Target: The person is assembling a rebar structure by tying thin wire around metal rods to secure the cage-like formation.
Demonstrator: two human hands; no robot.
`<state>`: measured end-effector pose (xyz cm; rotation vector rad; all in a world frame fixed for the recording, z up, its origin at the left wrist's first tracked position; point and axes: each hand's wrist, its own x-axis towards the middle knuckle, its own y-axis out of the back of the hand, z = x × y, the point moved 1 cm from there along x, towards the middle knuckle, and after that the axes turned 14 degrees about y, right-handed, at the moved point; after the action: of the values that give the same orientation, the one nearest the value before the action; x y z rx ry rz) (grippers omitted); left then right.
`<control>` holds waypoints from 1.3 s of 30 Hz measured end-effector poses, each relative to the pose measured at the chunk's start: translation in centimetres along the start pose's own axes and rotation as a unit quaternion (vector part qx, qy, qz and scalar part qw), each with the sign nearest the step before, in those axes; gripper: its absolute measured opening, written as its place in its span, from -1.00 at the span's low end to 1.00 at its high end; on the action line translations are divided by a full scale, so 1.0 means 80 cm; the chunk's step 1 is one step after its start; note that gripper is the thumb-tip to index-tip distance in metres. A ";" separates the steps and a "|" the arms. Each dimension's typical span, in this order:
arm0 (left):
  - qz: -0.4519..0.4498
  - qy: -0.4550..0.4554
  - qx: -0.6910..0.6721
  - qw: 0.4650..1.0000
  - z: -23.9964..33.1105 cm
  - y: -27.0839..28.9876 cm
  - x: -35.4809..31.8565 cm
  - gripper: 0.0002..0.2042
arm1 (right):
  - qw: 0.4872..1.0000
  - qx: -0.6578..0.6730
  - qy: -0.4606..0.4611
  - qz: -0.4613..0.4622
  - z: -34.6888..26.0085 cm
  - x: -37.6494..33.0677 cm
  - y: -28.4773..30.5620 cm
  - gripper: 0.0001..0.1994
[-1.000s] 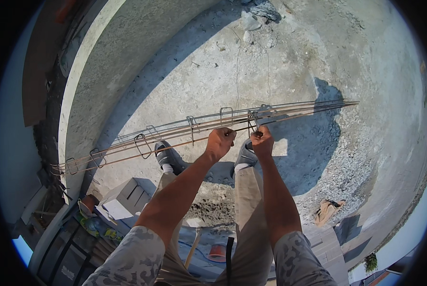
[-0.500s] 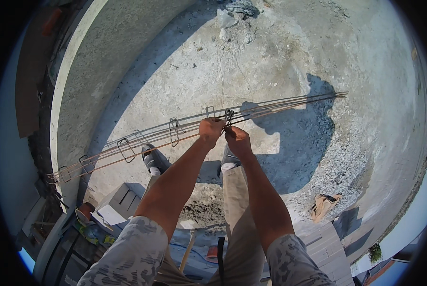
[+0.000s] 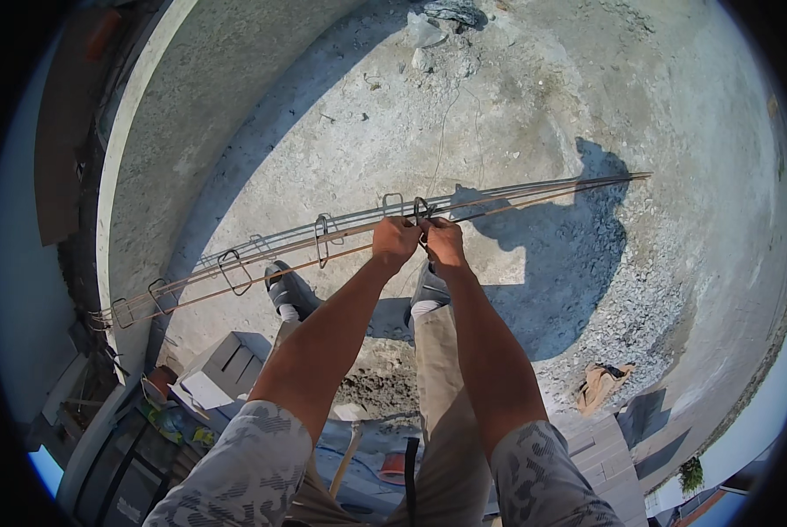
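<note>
Long thin rebar rods (image 3: 358,233) run across in front of me, with bent steel stirrups (image 3: 322,241) spaced along their left part. My left hand (image 3: 396,240) is closed at a dark stirrup (image 3: 422,209) around the rods near the middle, knuckles up. Close beside it, my right hand (image 3: 444,241) is closed, its fingertips pinched at that stirrup's right side. The fingers cover the lower part of this stirrup, and whether a tie wire is between them cannot be seen. To the right, the rods draw together into a narrow bundle.
A low curved concrete wall (image 3: 174,114) stands at the left, and the rods' left ends reach it. My shoes (image 3: 290,290) are just below the rods. Grey blocks (image 3: 222,369) stand lower left, near a wooden handle (image 3: 348,457). Loose gravel (image 3: 630,325) lies at the right.
Both hands have come slightly closer together at the stirrup. The dark stirrup between them looks more upright. The whole view has shifted a little.
</note>
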<state>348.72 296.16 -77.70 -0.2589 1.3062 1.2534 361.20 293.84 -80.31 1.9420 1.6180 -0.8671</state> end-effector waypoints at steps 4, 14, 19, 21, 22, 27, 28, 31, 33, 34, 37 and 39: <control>0.009 0.047 -0.002 0.999 -0.001 -0.007 0.007 -0.70 | 0.999 0.029 -0.029 0.004 -0.010 0.002 -0.002 -0.82; -0.002 0.066 0.022 0.998 0.007 -0.006 -0.008 -0.76 | 0.998 0.052 0.002 0.048 0.012 -0.018 0.003 -0.78; -0.032 0.012 0.008 0.999 -0.005 0.000 0.001 -0.77 | 0.997 -0.007 -0.038 -0.059 -0.015 -0.012 0.014 -0.76; -0.050 0.004 0.005 0.999 0.000 0.002 0.000 -0.78 | 0.997 -0.035 -0.017 -0.063 -0.012 -0.007 0.015 -0.74; -0.078 0.017 -0.039 0.996 -0.001 0.001 0.001 -0.79 | 0.996 -0.062 0.004 -0.068 -0.007 -0.004 0.016 -0.73; -0.140 0.046 -0.121 0.982 0.017 -0.002 -0.008 -0.81 | 0.964 -0.160 0.214 0.000 0.036 0.006 0.021 -0.75; -0.175 0.050 -0.182 0.966 0.015 -0.004 -0.008 -0.81 | 0.963 -0.124 0.230 0.060 0.035 0.002 0.016 -0.77; -0.224 0.052 -0.204 0.952 0.022 0.008 -0.022 -0.79 | 0.907 -0.285 0.310 -0.014 0.007 -0.015 0.031 -0.82; -0.246 0.043 -0.168 0.954 0.008 -0.013 -0.011 -0.77 | 0.906 -0.286 0.311 -0.013 0.003 -0.010 0.045 -0.82; -0.135 -0.127 -0.107 0.977 -0.038 -0.008 0.017 -0.75 | 0.908 -0.263 0.324 -0.033 -0.006 -0.006 0.014 -0.83; -0.058 -0.165 -0.040 0.984 -0.027 -0.030 0.009 -0.72 | 0.904 -0.286 0.316 0.040 0.001 0.003 0.038 -0.85; -0.060 -0.032 -0.024 0.997 -0.019 -0.028 0.005 -0.71 | 0.878 -0.322 0.350 0.055 -0.002 0.002 0.047 -0.87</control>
<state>349.51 294.34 -79.58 -0.3228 1.1901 1.1832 364.91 293.33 -80.43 1.8802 1.8073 0.4729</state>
